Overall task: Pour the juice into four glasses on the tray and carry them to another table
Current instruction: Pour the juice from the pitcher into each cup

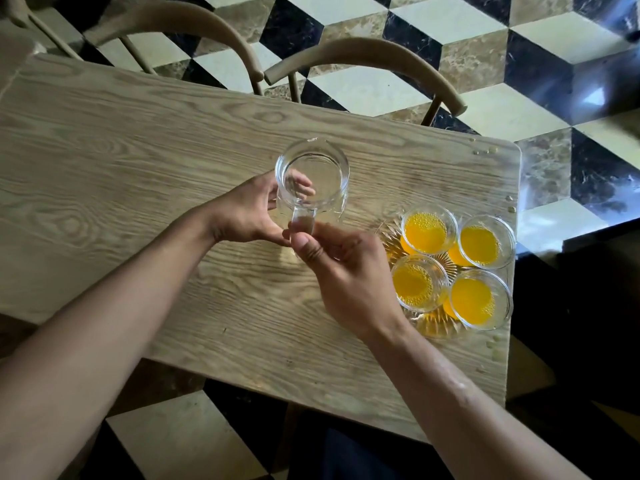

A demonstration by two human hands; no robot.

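Glass breaks easily. Your left hand (242,213) curls around the empty jug (311,178); your right hand (343,271) pinches its handle. Four full juice glasses (450,268) sit on the tray (433,329), right beside. Lift the tray by its edges.

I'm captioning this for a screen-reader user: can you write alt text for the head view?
Two hands hold an empty glass pitcher upright on a wooden table: left hand round its side, right hand at its handle. Beside it, four glasses of orange juice stand on a glass tray.

No readable text, label or number shows anywhere.
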